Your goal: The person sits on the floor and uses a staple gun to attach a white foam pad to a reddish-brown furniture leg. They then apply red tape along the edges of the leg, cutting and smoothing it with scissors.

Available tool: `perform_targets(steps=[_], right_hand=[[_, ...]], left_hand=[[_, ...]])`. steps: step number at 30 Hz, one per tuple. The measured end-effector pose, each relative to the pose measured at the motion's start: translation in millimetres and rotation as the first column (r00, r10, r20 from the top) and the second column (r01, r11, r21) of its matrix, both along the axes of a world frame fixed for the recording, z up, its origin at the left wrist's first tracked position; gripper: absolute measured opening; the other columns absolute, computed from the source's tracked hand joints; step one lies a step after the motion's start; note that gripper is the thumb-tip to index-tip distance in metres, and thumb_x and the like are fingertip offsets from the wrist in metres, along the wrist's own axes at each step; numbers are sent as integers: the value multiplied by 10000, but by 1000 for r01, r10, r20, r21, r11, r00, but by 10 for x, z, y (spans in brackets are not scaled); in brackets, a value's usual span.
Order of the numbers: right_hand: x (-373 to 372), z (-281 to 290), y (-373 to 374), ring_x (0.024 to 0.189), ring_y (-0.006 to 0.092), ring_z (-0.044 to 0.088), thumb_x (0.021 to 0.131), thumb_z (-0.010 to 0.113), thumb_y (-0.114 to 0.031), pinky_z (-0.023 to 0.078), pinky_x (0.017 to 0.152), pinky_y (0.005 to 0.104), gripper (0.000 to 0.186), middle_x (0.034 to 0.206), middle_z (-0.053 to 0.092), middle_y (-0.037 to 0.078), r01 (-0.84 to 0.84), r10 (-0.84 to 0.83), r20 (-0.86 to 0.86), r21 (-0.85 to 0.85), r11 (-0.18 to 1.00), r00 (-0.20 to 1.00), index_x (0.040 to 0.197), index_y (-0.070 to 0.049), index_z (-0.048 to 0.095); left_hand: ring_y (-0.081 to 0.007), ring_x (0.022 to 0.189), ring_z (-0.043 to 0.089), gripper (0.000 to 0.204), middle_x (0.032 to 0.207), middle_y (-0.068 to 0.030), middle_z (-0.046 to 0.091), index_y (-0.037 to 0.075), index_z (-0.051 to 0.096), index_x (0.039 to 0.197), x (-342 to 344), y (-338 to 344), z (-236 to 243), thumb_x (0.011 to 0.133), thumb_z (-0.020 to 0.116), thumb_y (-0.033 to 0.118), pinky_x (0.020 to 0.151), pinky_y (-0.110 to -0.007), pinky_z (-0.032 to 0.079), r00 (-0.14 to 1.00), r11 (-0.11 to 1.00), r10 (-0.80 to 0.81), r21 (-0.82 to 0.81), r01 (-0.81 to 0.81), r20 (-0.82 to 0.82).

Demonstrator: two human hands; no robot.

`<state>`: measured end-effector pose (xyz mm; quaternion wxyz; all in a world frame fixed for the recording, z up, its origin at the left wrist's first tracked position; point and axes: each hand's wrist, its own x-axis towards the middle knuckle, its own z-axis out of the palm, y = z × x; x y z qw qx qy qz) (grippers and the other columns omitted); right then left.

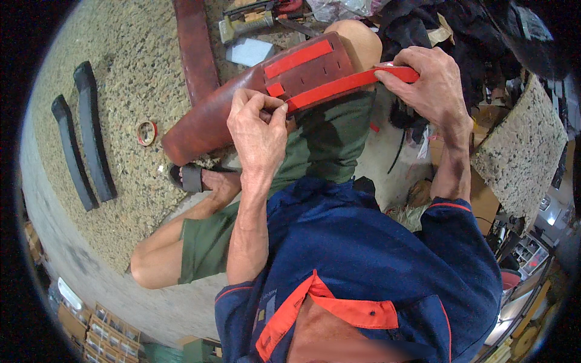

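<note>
A long red strip, probably tape (pixel 333 86), is stretched between my two hands. My left hand (pixel 259 130) pinches its near end between thumb and fingertips. At the far end my right hand (pixel 431 88) grips it between thumb and fingers. Below the strip, a long reddish-brown leather piece (pixel 209 118) lies over my raised leg, curving down at its left end. A shorter red strip (pixel 299 58) and a small red piece (pixel 275 89) lie flat on the leather, near several small dark slits. Whether the stretched strip touches the leather I cannot tell.
A speckled foam mat (pixel 130 206) covers the floor at left, bearing two curved black strips (pixel 91 133) and a small roll of tape (pixel 147 133). Another brown leather strip (pixel 196 48) extends behind. A hammer-like tool (pixel 248 27) and a white-blue block (pixel 249 52) lie beyond. Dark cloth (pixel 484 36) is piled at right.
</note>
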<state>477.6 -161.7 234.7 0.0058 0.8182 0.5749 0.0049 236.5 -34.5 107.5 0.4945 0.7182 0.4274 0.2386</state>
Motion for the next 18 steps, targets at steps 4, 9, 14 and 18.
perform_targets(steps=[4, 9, 14, 18], right_hand=[[-16, -2, 17, 780, 306, 692, 848, 853, -393, 548, 758, 418, 325, 833, 731, 86, 28, -28, 0, -11, 1000, 1000, 850, -80, 763], [-26, -3, 25, 779, 315, 685, 840, 855, -391, 544, 764, 418, 320, 842, 735, 94, 43, -43, 11, -32, 999, 999, 858, -84, 765], [-25, -13, 48, 757, 317, 675, 827, 868, -338, 534, 751, 419, 279, 839, 734, 95, 22, -22, 28, -15, 1000, 999, 862, -81, 765], [-18, -14, 76, 744, 354, 712, 853, 832, -430, 559, 693, 463, 372, 790, 718, 136, 65, -66, -18, -28, 997, 998, 817, -70, 743]], left_hand=[[-170, 734, 648, 84, 944, -86, 635, -12, 757, 858, 1, -13, -11, 812, 823, 12, 703, -319, 543, 1000, 1000, 18, -25, -18, 9], [-178, 750, 647, 115, 959, -94, 644, -1, 714, 907, 7, -102, -8, 827, 796, -10, 698, -330, 547, 992, 989, 122, 76, -125, 40], [-377, 1151, 669, 383, 1223, -176, 682, 33, 709, 1172, 123, -612, 93, 796, 775, -4, 993, -473, 554, 945, 930, -139, 367, 22, 295], [-514, 1610, 142, 1143, 1738, -290, 171, -41, 274, 1631, 349, -876, -43, 721, 905, 244, 1290, -615, 183, 889, 841, -445, 391, 373, 110]])
